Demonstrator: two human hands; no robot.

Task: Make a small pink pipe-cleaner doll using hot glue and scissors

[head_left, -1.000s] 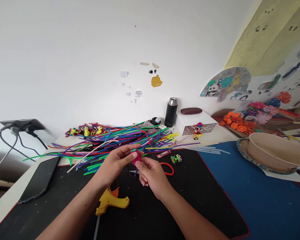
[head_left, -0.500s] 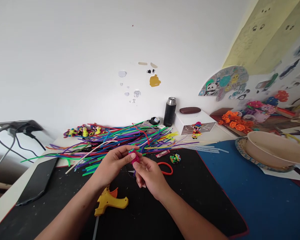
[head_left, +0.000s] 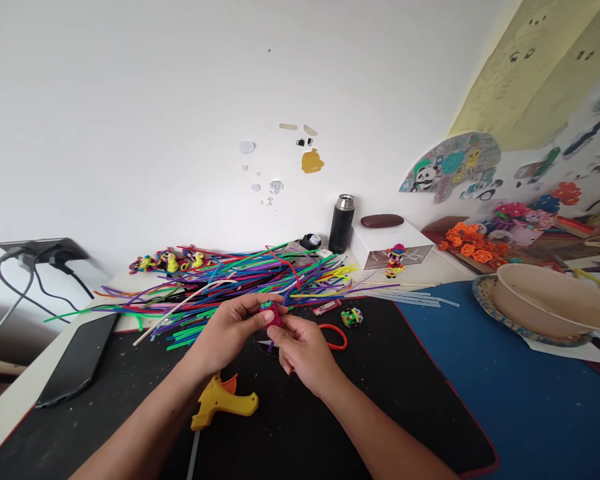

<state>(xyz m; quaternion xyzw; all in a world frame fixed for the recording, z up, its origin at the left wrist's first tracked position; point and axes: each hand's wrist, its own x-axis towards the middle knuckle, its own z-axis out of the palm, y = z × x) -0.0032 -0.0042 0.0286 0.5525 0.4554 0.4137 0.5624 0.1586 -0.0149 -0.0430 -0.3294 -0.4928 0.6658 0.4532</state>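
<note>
- Fingers (head_left: 261, 321) of the left hand (head_left: 223, 333) are pinched together, thumb uppermost, on a small pink piece (head_left: 269, 316) with a bit of teal at its top.
- Fingers of the right hand (head_left: 305, 350) pinch the same piece from the other side, thumb against it and the lower fingers curled in; both hands are nearly closed.
- The pink piece is held up above the black mat (head_left: 380, 413), beyond and to the right of the yellow glue gun (head_left: 225, 402); a short purple stem (head_left: 271, 346) shows just beneath the piece, but whether they are joined is hard to tell.
- A pale stick (head_left: 193, 455) reaches from the glue gun toward the person.
- Scissors (head_left: 344, 339) with red handles lie beyond and right of the glue gun, partly hidden by the right hand.
- A small multicoloured bundle (head_left: 351, 317) rests past the scissors, farther right of the glue gun.
- Pipe cleaners (head_left: 220, 287) in many colours are heaped on the desk (head_left: 10, 413), well beyond the glue gun.
</note>
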